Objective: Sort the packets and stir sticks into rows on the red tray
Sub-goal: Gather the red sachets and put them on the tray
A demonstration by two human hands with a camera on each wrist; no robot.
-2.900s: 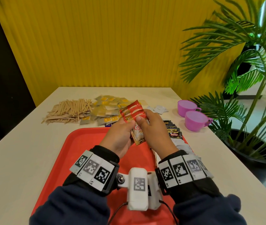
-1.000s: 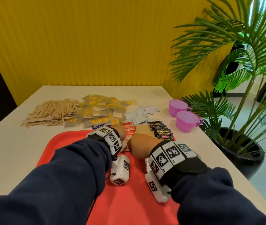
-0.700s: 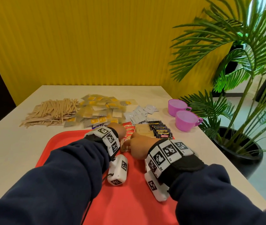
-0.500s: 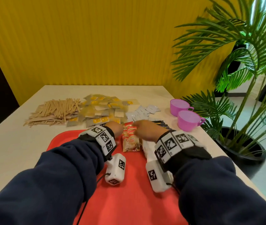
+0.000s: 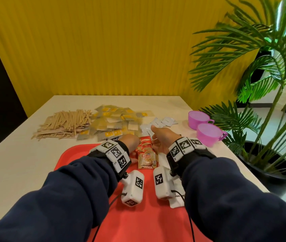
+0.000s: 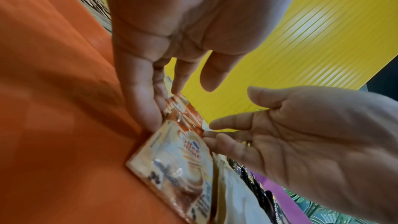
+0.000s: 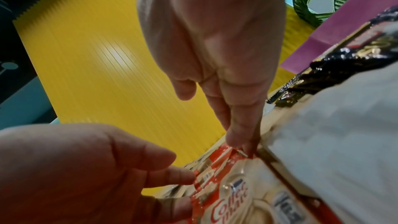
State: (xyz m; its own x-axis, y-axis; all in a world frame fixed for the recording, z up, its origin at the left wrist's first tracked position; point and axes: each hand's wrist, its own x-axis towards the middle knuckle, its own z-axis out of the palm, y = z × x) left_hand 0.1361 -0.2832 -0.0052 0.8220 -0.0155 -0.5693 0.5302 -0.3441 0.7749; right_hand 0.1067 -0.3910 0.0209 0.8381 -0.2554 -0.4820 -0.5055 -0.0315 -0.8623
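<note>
On the far middle of the red plastic tray (image 5: 79,159) lies a short overlapping row of red-and-cream Coffee-mate creamer packets (image 5: 146,158), flat on the tray floor with the nearest packet's label facing up. The left hand (image 5: 130,139) rests at the row's left edge, its fingers (image 6: 142,106) straight and slightly spread, their tips touching the red top edges of the packets without curling round any of them. The right hand (image 5: 162,138) stands at the row's right edge, its fingers (image 7: 239,135) also straight and close together, pointing down so the tips touch the far corner of the packets; the thumb stays apart from the others. Just right of the creamer row, white paper packets (image 7: 336,125) lie on the tray, and beyond them glossy black packets (image 7: 336,57), both largely hidden behind the right wrist in the head view. Beyond the tray's far rim, on the cream desk (image 5: 16,154), sit a heap of translucent packets with yellow labels (image 5: 116,123), a loose pile of wooden stir sticks (image 5: 63,124) to its left, and a few small white sachets (image 5: 163,122) to its right. Two purple plastic cups (image 5: 208,133) stand near the desk's right edge, beside a green palm plant in a black pot (image 5: 268,165), with a ribbed yellow wall (image 5: 103,46) behind.
</note>
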